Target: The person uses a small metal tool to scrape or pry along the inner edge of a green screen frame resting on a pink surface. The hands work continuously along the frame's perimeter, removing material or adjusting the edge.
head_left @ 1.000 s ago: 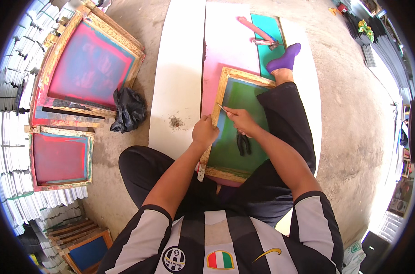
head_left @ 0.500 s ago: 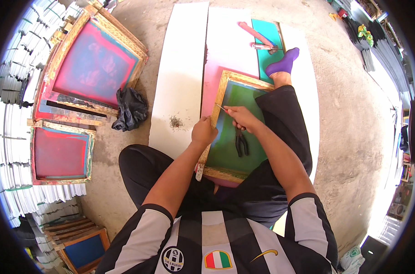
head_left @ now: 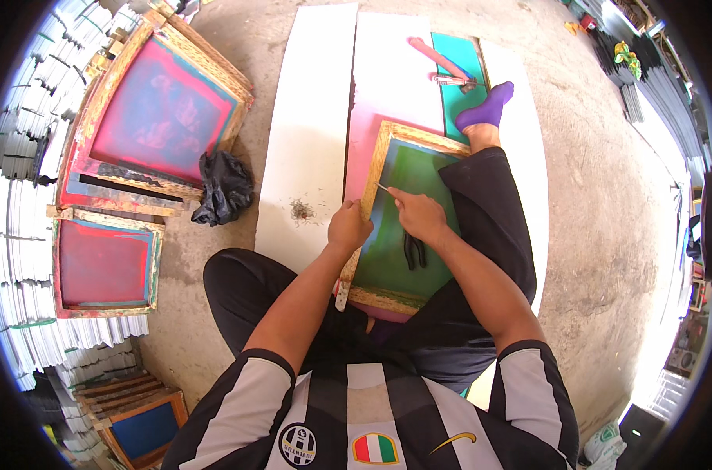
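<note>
A wooden screen frame [head_left: 382, 149] with green mesh [head_left: 395, 262] leans between my legs. My left hand [head_left: 350, 227] is closed around its left rail. In my right hand [head_left: 419, 215] is a screwdriver [head_left: 383, 188], its thin metal shaft pointing at the inner side of that same rail; the fist hides most of its handle. Black-handled pliers [head_left: 413, 252] lie on the mesh just below my right hand, their jaws partly hidden by it.
White boards [head_left: 305, 102] lie under me, with a heap of small metal bits [head_left: 301, 210] on one. A hammer [head_left: 467, 84] and a cutter knife [head_left: 450, 80] rest on a teal panel [head_left: 458, 55]. More screen frames [head_left: 156, 235] and a black plastic bag [head_left: 224, 188] are at left.
My right hand has turned and shifted slightly, with the screwdriver tip a little lower along the rail. The left hand and the frame stay put.
</note>
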`<state>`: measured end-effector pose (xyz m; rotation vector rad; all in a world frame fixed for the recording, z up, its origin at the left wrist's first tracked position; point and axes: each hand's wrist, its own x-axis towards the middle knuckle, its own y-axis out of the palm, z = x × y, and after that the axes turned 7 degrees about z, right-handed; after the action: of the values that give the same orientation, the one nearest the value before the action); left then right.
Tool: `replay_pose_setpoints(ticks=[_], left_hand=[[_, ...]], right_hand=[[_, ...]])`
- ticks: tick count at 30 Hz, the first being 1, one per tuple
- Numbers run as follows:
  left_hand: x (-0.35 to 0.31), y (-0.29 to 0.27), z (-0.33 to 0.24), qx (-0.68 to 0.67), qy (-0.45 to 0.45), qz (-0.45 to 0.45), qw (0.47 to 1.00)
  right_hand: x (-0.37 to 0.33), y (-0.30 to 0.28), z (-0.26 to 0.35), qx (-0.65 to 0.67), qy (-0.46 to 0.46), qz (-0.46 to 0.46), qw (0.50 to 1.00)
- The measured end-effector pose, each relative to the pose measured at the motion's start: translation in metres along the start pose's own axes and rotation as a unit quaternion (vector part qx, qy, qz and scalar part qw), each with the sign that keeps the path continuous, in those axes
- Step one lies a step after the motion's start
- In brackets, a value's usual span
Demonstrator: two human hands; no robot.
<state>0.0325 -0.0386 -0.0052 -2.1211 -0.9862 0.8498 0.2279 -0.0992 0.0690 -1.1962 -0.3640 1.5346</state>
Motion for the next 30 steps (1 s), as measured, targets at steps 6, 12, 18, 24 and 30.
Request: replay_pose_setpoints(ticks=[6, 12, 18, 24, 30], left_hand=[[-0.002, 0.007, 0.011, -0.006, 0.034, -0.021, 0.999], [0.004, 0.007, 0.003, 0.002, 0.02, -0.012, 1.0], [0.002, 0.004, 0.006, 0.014, 0.025, -0.007, 1.0], [0.008, 0.006, 0.005, 0.019, -0.007, -0.004, 1.0], [0.002, 0.002, 0.007, 0.037, 0.007, 0.003, 0.999]], right_hand=[[-0.005, -0.011, 0.028, -0.1, 0.026, 0.046, 0.994], [0.016, 0.013, -0.01, 0.097, -0.006, 0.01, 0.995], [0.005, 0.012, 0.0, -0.005, 0.013, 0.0, 1.0], [0.044, 0.029, -0.038, 0.34, 0.007, 0.048, 0.939], [0.043, 0.043, -0.032, 0.308, -0.015, -0.005, 0.951]])
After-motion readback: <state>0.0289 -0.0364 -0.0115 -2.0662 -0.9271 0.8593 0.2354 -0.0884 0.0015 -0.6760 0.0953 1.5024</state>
